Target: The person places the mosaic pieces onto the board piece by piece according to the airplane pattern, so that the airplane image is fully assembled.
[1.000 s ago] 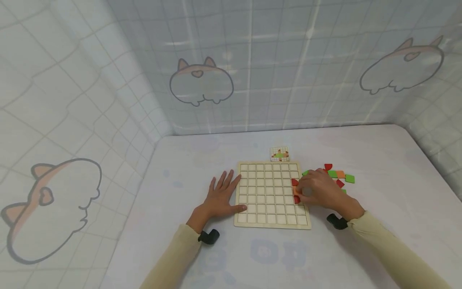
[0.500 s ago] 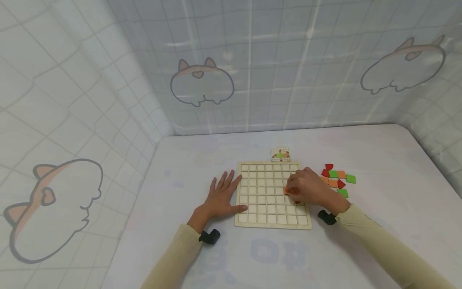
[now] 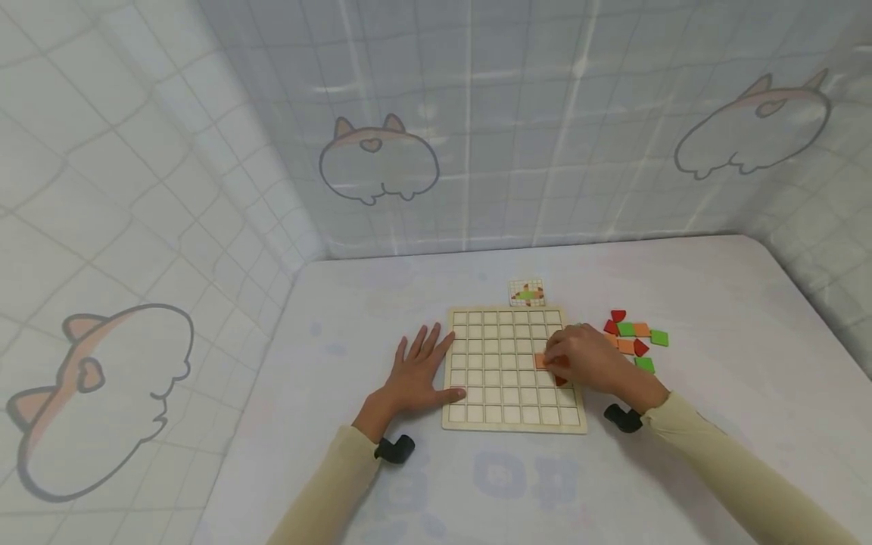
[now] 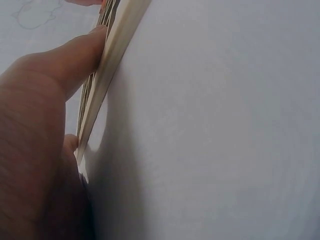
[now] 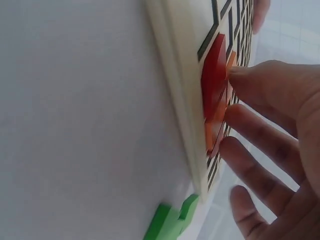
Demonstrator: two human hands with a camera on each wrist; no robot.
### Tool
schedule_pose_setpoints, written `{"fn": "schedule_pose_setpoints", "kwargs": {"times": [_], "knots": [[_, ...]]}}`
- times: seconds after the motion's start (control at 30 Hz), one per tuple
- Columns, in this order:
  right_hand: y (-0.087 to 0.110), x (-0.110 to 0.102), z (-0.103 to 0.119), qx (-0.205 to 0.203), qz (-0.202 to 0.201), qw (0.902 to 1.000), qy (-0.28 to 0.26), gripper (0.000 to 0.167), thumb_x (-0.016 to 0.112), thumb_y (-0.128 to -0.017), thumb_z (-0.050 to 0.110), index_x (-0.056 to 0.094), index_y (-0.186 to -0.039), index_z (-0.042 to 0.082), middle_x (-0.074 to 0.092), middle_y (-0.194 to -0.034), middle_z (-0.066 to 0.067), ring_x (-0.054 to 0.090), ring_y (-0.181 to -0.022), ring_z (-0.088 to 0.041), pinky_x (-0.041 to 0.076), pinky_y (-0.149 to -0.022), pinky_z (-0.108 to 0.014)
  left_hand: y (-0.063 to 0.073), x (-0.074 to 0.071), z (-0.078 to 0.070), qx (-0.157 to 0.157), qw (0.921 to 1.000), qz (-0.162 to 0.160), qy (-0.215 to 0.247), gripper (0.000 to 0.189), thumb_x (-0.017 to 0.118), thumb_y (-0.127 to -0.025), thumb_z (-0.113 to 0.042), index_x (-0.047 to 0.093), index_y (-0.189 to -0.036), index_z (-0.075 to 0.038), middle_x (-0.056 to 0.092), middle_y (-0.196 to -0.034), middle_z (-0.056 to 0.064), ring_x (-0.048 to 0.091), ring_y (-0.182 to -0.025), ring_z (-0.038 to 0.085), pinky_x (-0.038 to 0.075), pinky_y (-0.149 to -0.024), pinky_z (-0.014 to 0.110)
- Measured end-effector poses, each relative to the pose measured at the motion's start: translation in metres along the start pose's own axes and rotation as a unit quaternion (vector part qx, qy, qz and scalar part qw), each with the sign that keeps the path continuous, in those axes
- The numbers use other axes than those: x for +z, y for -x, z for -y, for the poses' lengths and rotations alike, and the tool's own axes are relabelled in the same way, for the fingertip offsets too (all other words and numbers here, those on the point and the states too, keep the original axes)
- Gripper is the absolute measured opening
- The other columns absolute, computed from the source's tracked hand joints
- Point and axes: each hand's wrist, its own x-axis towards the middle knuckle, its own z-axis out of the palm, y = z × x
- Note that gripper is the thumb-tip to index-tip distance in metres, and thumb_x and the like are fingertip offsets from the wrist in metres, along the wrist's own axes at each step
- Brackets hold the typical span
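Observation:
A pale wooden grid board (image 3: 485, 377) lies flat in the head view. My left hand (image 3: 415, 372) is spread at its left side, with the thumb (image 4: 82, 56) over the board's edge. At the board's right side, my right hand (image 3: 591, 359) pinches an orange square tile (image 3: 540, 361) with thumb and fingertips, down at the grid. Just right of that tile, a red tile (image 5: 214, 75) and another orange tile (image 5: 209, 134) sit on the board, partly hidden by the hand in the head view.
A small pattern card (image 3: 527, 292) lies against the board's far edge. Loose tiles are scattered to the right, among them a green one (image 3: 658, 338), a red one (image 3: 618, 315) and an orange one (image 3: 642, 329). Tiled-print walls enclose the back and sides.
My right hand has moved left from the board's right edge, bringing the orange tile one column inward, and has barely shifted in the last half second. The left hand stays put.

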Motion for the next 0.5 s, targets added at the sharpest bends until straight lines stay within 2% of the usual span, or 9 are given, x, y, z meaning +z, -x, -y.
{"fn": "schedule_pose_setpoints", "kwargs": {"times": [0.23,0.5], "knots": [[0.018,-0.004,-0.013,0.018,-0.035,0.9992,-0.003,0.013,0.086,-0.075,0.015,0.077,-0.082,0.022,0.067,-0.092,0.006,0.060,-0.090,-0.020,0.047,-0.075,-0.038,0.002,-0.001,-0.001,0.010,0.9999,-0.010,0.009,0.102,0.052,-0.083,-0.075,0.013,-0.159,-0.021,0.002,-0.164,0.008,-0.003,-0.149,0.030,0.000,-0.113,0.060],[0.037,-0.018,-0.028,0.059,-0.044,0.9971,0.019,0.014,0.085,-0.075,0.012,0.077,-0.086,0.016,0.067,-0.090,0.002,0.062,-0.086,-0.021,0.047,-0.077,-0.046,0.002,-0.002,-0.001,0.008,0.9999,-0.011,0.002,0.101,0.051,-0.083,-0.076,0.012,-0.159,-0.022,0.002,-0.165,0.008,-0.005,-0.149,0.030,0.000,-0.114,0.060]]}}
